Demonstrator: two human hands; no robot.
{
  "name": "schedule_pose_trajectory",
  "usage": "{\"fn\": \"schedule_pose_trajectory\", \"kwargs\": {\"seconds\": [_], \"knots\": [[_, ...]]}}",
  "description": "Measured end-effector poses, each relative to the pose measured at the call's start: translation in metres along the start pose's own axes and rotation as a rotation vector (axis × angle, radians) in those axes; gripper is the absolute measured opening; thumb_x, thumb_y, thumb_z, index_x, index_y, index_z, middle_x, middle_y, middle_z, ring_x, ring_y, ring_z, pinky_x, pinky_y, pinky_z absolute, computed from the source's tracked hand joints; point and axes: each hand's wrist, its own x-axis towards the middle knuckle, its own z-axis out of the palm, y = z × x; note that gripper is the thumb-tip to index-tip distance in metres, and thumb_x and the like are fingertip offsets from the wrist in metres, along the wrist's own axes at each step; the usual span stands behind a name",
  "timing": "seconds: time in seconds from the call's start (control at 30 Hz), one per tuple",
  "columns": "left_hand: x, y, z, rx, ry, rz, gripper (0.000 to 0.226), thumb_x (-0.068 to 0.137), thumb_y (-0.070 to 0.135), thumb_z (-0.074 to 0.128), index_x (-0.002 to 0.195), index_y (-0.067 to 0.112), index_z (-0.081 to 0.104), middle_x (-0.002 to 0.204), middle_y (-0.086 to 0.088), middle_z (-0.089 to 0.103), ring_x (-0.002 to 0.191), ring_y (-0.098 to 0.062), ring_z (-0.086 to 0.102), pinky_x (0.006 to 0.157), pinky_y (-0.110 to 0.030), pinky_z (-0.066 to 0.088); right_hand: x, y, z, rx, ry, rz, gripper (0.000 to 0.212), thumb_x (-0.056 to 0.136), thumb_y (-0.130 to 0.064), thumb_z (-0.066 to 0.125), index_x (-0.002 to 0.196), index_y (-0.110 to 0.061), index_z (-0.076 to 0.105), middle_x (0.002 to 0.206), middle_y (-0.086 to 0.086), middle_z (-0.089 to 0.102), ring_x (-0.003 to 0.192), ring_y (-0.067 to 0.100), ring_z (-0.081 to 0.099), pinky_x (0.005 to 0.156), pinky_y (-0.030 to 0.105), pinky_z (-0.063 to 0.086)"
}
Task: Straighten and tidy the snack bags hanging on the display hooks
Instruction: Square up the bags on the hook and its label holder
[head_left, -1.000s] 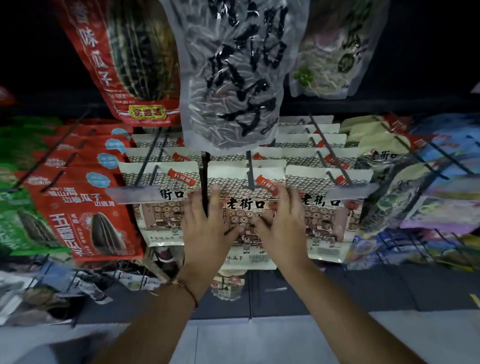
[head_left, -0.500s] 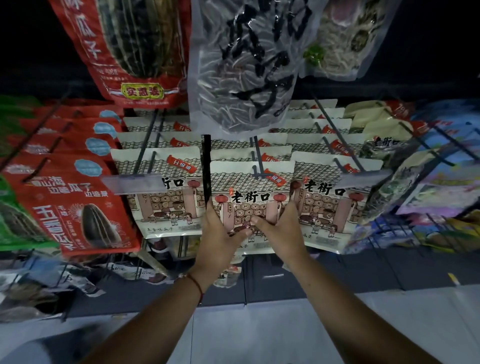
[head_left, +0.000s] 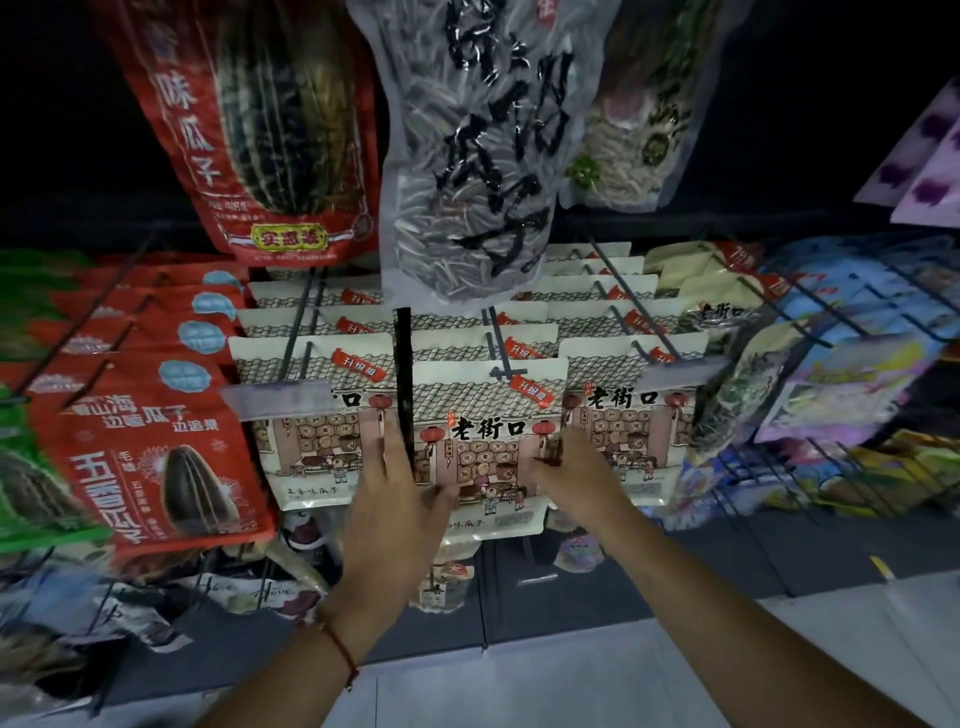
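Note:
Three rows of cream snack bags with a shop-front drawing hang on black hooks. The front bag of the middle row (head_left: 488, 415) hangs from its hook (head_left: 500, 358). My left hand (head_left: 395, 499) grips this bag's left edge, thumb on the front and fingers reaching up beside a black upright bar (head_left: 403, 364). My right hand (head_left: 576, 478) grips the bag's right edge, fingers curled around it. The left cream row (head_left: 311, 457) and the right cream row (head_left: 634, 431) hang close on either side, each overlapped a little by the middle bag.
Red seed bags (head_left: 145, 452) hang to the left, blue and purple bags (head_left: 831, 374) to the right. Above, a large clear seed bag (head_left: 467, 156) dips over the cream rows beside a big red bag (head_left: 260, 130). Clear price strips (head_left: 280, 400) cap the hooks. Grey floor (head_left: 519, 686) lies below.
Both hands lay flat on the middle bag's front a second ago. They slid down and apart, and now clasp its left and right edges.

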Motion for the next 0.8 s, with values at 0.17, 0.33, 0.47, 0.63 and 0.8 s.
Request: {"fn": "schedule_pose_trajectory", "kwargs": {"seconds": [0.17, 0.33, 0.47, 0.63, 0.8], "knots": [[0.004, 0.007, -0.029, 0.376, 0.077, 0.434, 0.075, 0.088, 0.047, 0.063, 0.15, 0.019, 0.031, 0.154, -0.018, 0.03, 0.141, -0.038, 0.027, 0.114, -0.061, 0.026, -0.027, 0.002, -0.025, -0.454, 0.187, -0.255, 0.05, 0.09, -0.035, 0.062, 0.134, -0.02, 0.046, 0.13, 0.003, 0.048, 0.122, 0.025, 0.045, 0.104, 0.037, 0.035], [0.008, 0.034, -0.011, 0.457, -0.056, 0.671, 0.07, 0.087, 0.051, 0.061, 0.145, 0.019, 0.037, 0.155, -0.015, 0.03, 0.141, -0.039, 0.03, 0.114, -0.056, 0.026, -0.045, 0.014, -0.05, -0.717, 0.155, -0.19, 0.076, 0.096, -0.043, 0.053, 0.155, -0.023, 0.009, 0.163, 0.003, 0.0, 0.15, 0.027, -0.009, 0.12, 0.044, 0.003], [0.004, 0.067, 0.02, 0.435, -0.088, 0.756, 0.069, 0.085, 0.044, 0.065, 0.144, 0.019, 0.04, 0.151, -0.016, 0.037, 0.138, -0.038, 0.036, 0.113, -0.057, 0.028, -0.048, 0.034, -0.067, -0.718, 0.145, -0.175, 0.079, 0.096, -0.041, 0.052, 0.155, -0.025, 0.003, 0.163, 0.003, -0.009, 0.149, 0.028, -0.012, 0.119, 0.044, 0.003], [0.01, 0.112, 0.065, 0.462, -0.063, 0.691, 0.074, 0.086, 0.045, 0.065, 0.149, 0.02, 0.034, 0.156, -0.017, 0.029, 0.143, -0.037, 0.029, 0.115, -0.056, 0.027, -0.023, 0.064, -0.093, -0.727, 0.121, -0.242, 0.08, 0.095, -0.044, 0.05, 0.155, -0.026, 0.0, 0.161, 0.0, -0.019, 0.148, 0.028, -0.016, 0.12, 0.045, 0.002], [0.011, 0.153, 0.124, 0.496, -0.031, 0.447, 0.08, 0.083, 0.046, 0.069, 0.151, 0.023, 0.033, 0.16, -0.016, 0.021, 0.147, -0.039, 0.018, 0.116, -0.059, 0.017, 0.009, 0.098, -0.119, -0.573, -0.038, -0.305, 0.082, 0.095, -0.043, 0.052, 0.154, -0.033, -0.004, 0.157, -0.012, -0.028, 0.148, 0.028, -0.015, 0.119, 0.048, 0.01]]}}
